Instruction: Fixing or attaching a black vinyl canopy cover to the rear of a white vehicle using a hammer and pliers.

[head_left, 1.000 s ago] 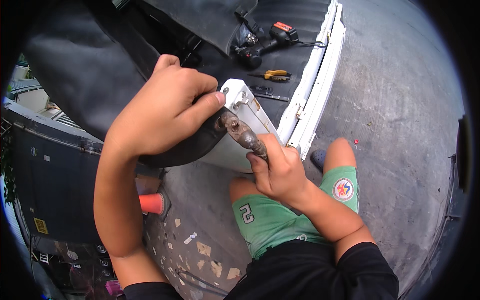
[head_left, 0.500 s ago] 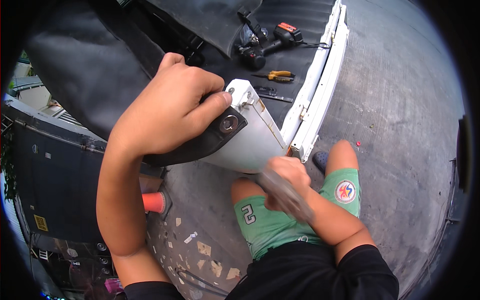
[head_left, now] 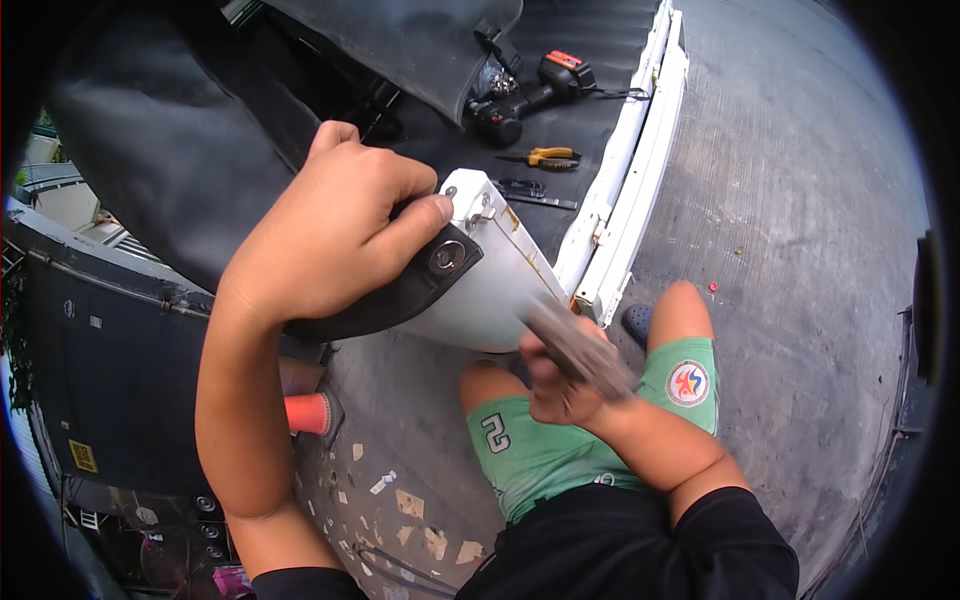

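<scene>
My left hand is closed over the edge of a thick black sheet, its thumb stretched toward the top corner of a white metal panel. A round metal eyelet is set in the sheet's corner just below that thumb. Low in front of the panel, my right hand is closed round a long grey-brown tool. Motion smears the tool, so its kind cannot be made out. Its upper end lies near the panel's lower right part.
On the black ribbed bed lie a cordless drill, yellow-handled pliers and a dark cutter-like tool. A white hinged side rail runs along the bed. An orange cone-like object and scraps stand or lie on the ground.
My right hand has turned and dropped slightly, while the blurred tool shows higher in the picture. My left hand keeps its hold on the sheet; the whole view has shifted a little.
</scene>
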The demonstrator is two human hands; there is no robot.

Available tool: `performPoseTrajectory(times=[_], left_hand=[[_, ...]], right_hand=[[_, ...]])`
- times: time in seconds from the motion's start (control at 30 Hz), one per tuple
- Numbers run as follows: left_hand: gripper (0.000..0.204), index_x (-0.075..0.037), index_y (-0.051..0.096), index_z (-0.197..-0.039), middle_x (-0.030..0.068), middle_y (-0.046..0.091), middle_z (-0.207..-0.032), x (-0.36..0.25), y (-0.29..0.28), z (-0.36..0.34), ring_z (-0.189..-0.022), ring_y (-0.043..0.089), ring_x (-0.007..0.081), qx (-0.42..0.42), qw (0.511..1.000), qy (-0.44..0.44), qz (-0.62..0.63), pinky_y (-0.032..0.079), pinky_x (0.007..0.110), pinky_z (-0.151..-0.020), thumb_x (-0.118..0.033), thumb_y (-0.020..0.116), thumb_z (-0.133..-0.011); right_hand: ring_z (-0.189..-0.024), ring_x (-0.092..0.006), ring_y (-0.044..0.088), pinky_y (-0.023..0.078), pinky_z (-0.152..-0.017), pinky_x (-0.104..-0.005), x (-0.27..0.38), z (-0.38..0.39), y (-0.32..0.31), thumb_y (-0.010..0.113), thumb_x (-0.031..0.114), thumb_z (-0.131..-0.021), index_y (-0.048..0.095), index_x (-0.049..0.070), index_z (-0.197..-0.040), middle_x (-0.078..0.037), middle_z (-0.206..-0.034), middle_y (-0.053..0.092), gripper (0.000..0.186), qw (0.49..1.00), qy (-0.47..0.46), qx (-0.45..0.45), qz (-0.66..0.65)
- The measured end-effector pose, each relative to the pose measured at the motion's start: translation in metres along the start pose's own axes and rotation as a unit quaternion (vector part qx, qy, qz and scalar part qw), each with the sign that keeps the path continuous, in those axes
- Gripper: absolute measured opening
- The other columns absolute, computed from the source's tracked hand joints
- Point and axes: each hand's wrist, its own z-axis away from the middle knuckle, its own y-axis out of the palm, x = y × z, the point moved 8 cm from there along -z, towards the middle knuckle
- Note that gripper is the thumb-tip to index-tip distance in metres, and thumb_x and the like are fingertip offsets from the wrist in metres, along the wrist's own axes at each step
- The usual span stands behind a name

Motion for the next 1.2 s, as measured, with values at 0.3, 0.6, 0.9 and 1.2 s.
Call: performPoseTrajectory(times=[0.3,0.6,0.9,1.2], left_hand=[[0.033,-0.001,0.050,-0.071,0.0136,0.045,-0.064,-0.003,-0.004,-0.003,-0.066,0.038,0.0287,-0.005,1.000,0.005,0.006,0.031,0.038,-0.087,-0.021,0.061,-0.095],[0.032,-0.002,0.050,-0.070,0.0128,0.045,-0.066,-0.008,-0.007,-0.006,-0.066,0.036,0.0284,-0.013,1.000,0.010,0.010,0.031,0.038,-0.087,-0.020,0.060,-0.095],[0.033,-0.003,0.052,-0.072,0.0121,0.045,-0.065,-0.008,-0.006,-0.009,-0.070,0.036,0.0261,0.036,0.999,-0.021,0.018,0.031,0.038,-0.089,-0.020,0.059,-0.098],[0.035,-0.003,0.052,-0.071,0.0122,0.043,-0.063,-0.008,-0.003,-0.012,-0.067,0.034,0.0260,0.042,0.998,-0.026,0.027,0.030,0.037,-0.088,-0.022,0.058,-0.100]], right_hand=[[-0.052,-0.0310,0.061,0.048,-0.049,-0.0377,0.002,-0.013,0.014,0.074,0.005,-0.080,0.059,-0.003,-0.102,-0.012,-0.069,0.062,0.028,0.992,0.041,0.119,0.024],[-0.051,-0.0281,0.059,0.048,-0.049,-0.0369,0.000,-0.005,0.012,0.072,0.006,-0.082,0.059,-0.004,-0.098,-0.009,-0.067,0.059,0.023,0.999,-0.017,0.042,-0.014],[-0.052,-0.0296,0.062,0.049,-0.049,-0.0366,0.010,-0.017,0.008,0.068,0.002,-0.087,0.064,-0.006,-0.104,-0.013,-0.073,0.065,0.019,0.994,-0.040,0.095,0.043],[-0.056,-0.0298,0.066,0.050,-0.048,-0.0371,-0.006,-0.024,0.011,0.069,0.007,-0.086,0.060,-0.001,-0.110,-0.014,-0.079,0.068,0.027,0.979,0.073,0.114,0.150]])
